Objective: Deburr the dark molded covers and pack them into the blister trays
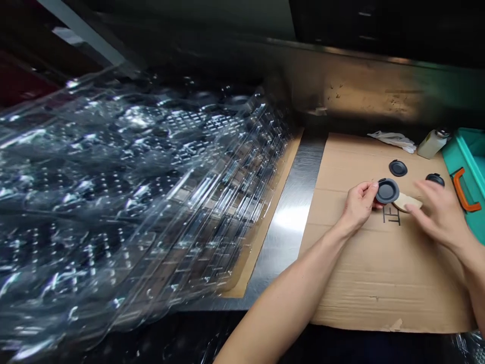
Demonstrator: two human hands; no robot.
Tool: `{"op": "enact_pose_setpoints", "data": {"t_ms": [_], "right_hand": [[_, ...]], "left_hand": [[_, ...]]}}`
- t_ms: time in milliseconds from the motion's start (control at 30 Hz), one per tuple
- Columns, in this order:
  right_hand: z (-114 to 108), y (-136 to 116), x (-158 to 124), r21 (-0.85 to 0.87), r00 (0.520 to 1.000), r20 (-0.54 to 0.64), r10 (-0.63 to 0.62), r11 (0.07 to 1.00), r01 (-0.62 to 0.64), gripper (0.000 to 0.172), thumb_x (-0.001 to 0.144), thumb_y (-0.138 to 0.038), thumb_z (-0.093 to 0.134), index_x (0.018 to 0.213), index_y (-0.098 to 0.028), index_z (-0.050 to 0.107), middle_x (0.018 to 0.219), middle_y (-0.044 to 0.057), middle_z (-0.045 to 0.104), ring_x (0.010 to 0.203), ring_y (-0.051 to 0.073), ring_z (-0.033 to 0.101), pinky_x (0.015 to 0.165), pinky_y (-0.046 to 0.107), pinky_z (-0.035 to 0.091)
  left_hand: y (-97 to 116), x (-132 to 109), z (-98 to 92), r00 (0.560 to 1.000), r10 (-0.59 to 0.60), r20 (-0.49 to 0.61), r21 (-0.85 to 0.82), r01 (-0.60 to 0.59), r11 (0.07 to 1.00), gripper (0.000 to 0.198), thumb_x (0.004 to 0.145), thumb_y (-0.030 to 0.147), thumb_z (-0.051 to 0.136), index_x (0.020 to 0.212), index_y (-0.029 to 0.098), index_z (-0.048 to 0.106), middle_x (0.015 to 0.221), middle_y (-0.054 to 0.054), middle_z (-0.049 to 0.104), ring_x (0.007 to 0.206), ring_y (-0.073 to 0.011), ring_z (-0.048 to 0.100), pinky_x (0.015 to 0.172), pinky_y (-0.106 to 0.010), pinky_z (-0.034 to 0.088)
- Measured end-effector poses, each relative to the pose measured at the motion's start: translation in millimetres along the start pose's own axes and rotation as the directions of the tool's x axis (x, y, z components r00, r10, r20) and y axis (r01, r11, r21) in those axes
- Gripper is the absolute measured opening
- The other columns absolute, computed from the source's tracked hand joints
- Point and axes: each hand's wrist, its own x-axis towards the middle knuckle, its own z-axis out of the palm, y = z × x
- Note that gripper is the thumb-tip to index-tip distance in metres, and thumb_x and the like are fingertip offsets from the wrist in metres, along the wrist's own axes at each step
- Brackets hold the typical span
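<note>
My left hand (359, 205) pinches a round black cap-like part (387, 191) by its left edge, with its dished face turned up. To its right, my right hand (441, 215) hangs over the cardboard with thumb and fingers apart, holding nothing. A pale beige flat piece (408, 202) lies between the two hands, close to my right thumb. Another round black part (398, 168) rests on the cardboard just beyond. One more black part (435, 179) sits behind my right fingers and is partly covered by them.
A cardboard sheet (356, 283) covers the metal table (290, 217). Stacked clear plastic trays (151, 192) fill the left side. At the back right are a white cloth (394, 140), a small bottle (433, 143) and a teal bin (450, 149) with an orange handle (463, 192).
</note>
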Motion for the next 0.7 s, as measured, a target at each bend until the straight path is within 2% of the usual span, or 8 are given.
{"op": "enact_pose_setpoints", "data": {"t_ms": [100, 133, 200, 300, 367, 467, 600, 700], "right_hand": [[11.5, -5.1, -9.1, -0.004, 0.995, 0.096, 0.028, 1.000, -0.028, 0.041, 0.103, -0.046, 0.051, 0.137, -0.026, 0.066, 0.134, 0.012, 0.068, 0.117, 0.032, 0.060, 0.097, 0.053, 0.048], [14.3, -8.8, -11.8, 0.017, 0.995, 0.082, 0.055, 0.998, -0.057, 0.038, 0.104, -0.044, 0.050, 0.133, -0.026, 0.068, 0.131, 0.011, 0.070, 0.114, 0.030, 0.062, 0.097, 0.051, 0.047], [17.7, -21.2, -14.8, 0.078, 0.984, -0.082, 0.157, 0.986, -0.151, 0.035, 0.104, -0.043, 0.052, 0.128, -0.024, 0.070, 0.125, 0.010, 0.073, 0.112, 0.028, 0.063, 0.099, 0.048, 0.046], [24.0, -50.7, -11.3, 0.143, 0.915, -0.312, 0.258, 0.964, -0.223, 0.035, 0.103, -0.043, 0.055, 0.124, -0.023, 0.073, 0.125, 0.012, 0.071, 0.112, 0.027, 0.063, 0.100, 0.045, 0.046], [32.6, -70.5, -5.9, 0.134, 0.936, -0.260, 0.237, 0.969, -0.208, 0.034, 0.102, -0.041, 0.056, 0.124, -0.023, 0.074, 0.130, 0.013, 0.068, 0.111, 0.027, 0.060, 0.098, 0.043, 0.047], [44.8, -86.0, -0.2, 0.083, 0.931, -0.210, 0.298, 0.954, -0.287, 0.034, 0.101, -0.038, 0.056, 0.127, -0.025, 0.074, 0.133, 0.014, 0.065, 0.112, 0.028, 0.057, 0.097, 0.042, 0.046], [43.4, -73.2, -0.7, 0.070, 0.959, -0.091, 0.267, 0.963, -0.261, 0.032, 0.103, -0.032, 0.050, 0.123, -0.028, 0.076, 0.119, 0.011, 0.069, 0.102, 0.025, 0.059, 0.092, 0.039, 0.046], [36.2, -55.7, 0.4, 0.118, 0.939, -0.024, 0.342, 0.934, -0.337, 0.031, 0.102, -0.024, 0.049, 0.121, -0.023, 0.074, 0.102, 0.009, 0.072, 0.098, 0.023, 0.062, 0.090, 0.035, 0.047]], "left_hand": [[-2.5, 1.4, 0.5, 0.999, 0.011, -0.046, -0.021, -0.012, 1.000, 0.052, 0.078, 0.060, 0.080, 0.092, 0.012, 0.066, 0.074, -0.002, 0.070, 0.061, -0.0106, 0.066, 0.057, -0.022, 0.057], [-3.5, 1.8, 0.7, 0.998, 0.015, -0.064, -0.030, -0.017, 0.999, 0.050, 0.078, 0.057, 0.081, 0.094, 0.012, 0.066, 0.077, -0.002, 0.071, 0.064, -0.0109, 0.067, 0.061, -0.023, 0.059], [-5.9, 2.0, 1.5, 0.996, 0.015, -0.083, -0.042, -0.019, 0.999, 0.047, 0.077, 0.052, 0.084, 0.094, 0.013, 0.065, 0.080, -0.003, 0.071, 0.068, -0.0113, 0.068, 0.067, -0.025, 0.061], [-9.9, 0.1, 2.3, 0.999, -0.020, -0.034, -0.049, 0.019, 0.999, 0.051, 0.070, 0.052, 0.089, 0.093, 0.013, 0.063, 0.077, -0.001, 0.070, 0.065, -0.0111, 0.067, 0.067, -0.027, 0.060], [-12.1, -1.3, 1.8, 0.999, -0.037, 0.003, -0.065, 0.037, 0.997, 0.056, 0.065, 0.055, 0.091, 0.090, 0.014, 0.062, 0.074, 0.000, 0.069, 0.063, -0.0114, 0.067, 0.066, -0.028, 0.059], [-13.2, -1.2, -0.6, 0.999, -0.043, 0.013, -0.067, 0.043, 0.997, 0.060, 0.060, 0.057, 0.092, 0.088, 0.014, 0.061, 0.075, -0.001, 0.070, 0.064, -0.0121, 0.067, 0.068, -0.028, 0.058], [-12.5, -0.7, -2.9, 1.000, -0.023, 0.012, -0.010, 0.023, 1.000, 0.059, 0.062, 0.057, 0.090, 0.092, 0.014, 0.063, 0.073, 0.000, 0.069, 0.064, -0.0126, 0.066, 0.065, -0.026, 0.054], [-15.0, -2.5, -2.0, 1.000, -0.013, -0.018, 0.086, 0.014, 0.996, 0.060, 0.064, 0.061, 0.087, 0.093, 0.014, 0.064, 0.074, -0.002, 0.070, 0.060, -0.0131, 0.064, 0.060, -0.025, 0.051]]}}
